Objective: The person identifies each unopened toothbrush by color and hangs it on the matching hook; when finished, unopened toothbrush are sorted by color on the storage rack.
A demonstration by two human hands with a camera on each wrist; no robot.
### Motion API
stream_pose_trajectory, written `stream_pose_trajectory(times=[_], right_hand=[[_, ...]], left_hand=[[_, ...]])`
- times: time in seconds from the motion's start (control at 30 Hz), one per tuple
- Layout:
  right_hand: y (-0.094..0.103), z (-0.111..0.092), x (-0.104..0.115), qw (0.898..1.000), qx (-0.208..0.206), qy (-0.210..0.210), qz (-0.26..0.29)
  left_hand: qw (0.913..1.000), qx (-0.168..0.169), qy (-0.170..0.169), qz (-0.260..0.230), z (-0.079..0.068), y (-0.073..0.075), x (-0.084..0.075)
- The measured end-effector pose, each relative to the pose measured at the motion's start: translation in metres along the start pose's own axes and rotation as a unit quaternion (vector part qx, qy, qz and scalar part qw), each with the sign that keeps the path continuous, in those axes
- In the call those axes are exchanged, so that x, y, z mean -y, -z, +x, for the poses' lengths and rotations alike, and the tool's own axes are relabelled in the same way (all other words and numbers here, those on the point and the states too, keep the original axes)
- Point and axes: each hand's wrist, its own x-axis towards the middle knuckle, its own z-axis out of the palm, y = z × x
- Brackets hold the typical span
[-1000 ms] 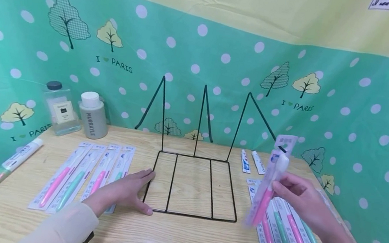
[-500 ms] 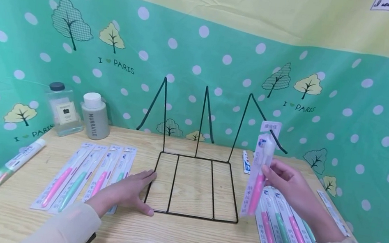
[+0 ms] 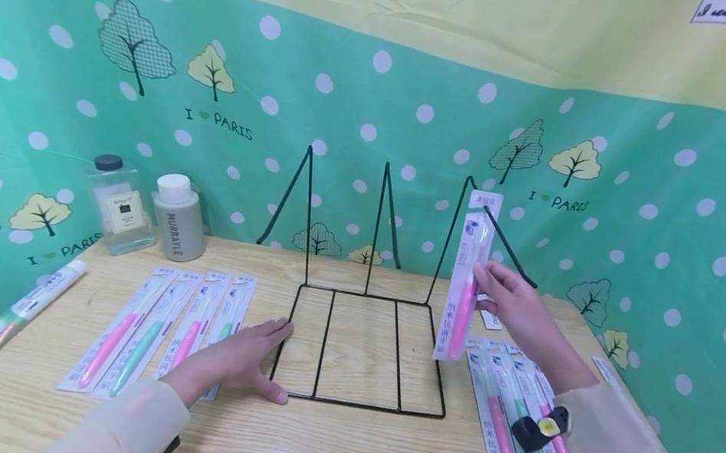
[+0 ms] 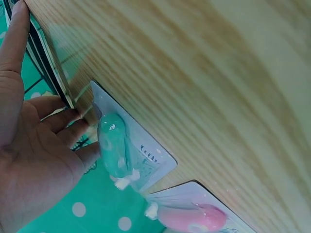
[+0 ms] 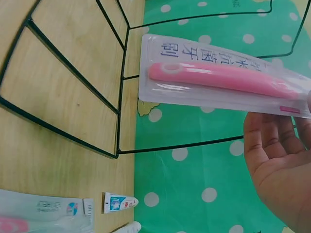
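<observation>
My right hand pinches a packaged pink toothbrush by its right edge, thumb in front. The pack stands nearly upright at the right-hand prong of a black wire display rack. That prong passes through the top of the pack, its lower end showing in front. In the right wrist view the pink handle lies under clear plastic. My left hand rests on the rack's left base wire, fingers extended. Just beside it in the left wrist view is a packaged green toothbrush.
Several packaged toothbrushes lie left of the rack, and several more lie right. Two bottles, one clear and one grey, stand at the back left. A toothpaste tube lies far left. Small tubes lie behind on the right.
My right hand has moved left and up, sliding the toothbrush pack along the prong toward the rack's upright. The left hand stays at the base.
</observation>
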Motion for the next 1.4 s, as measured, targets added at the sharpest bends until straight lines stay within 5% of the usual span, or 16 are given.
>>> stream_pose_trajectory(times=[0.47,0.73,1.4], right_hand=[[0.003,0.041,0.003,1.000,0.005,0.000,0.031],[0.003,0.050,0.000,0.998,0.008,0.010,0.063],[0.004,0.060,-0.009,0.999,-0.015,0.012,0.037]], left_hand=[[1.0000,-0.001,-0.007,0.002,0.000,-0.001,-0.004],[1.0000,0.003,-0.001,0.001,-0.001,-0.001,-0.004],[1.0000,0.004,0.004,0.005,-0.003,0.001,-0.002]])
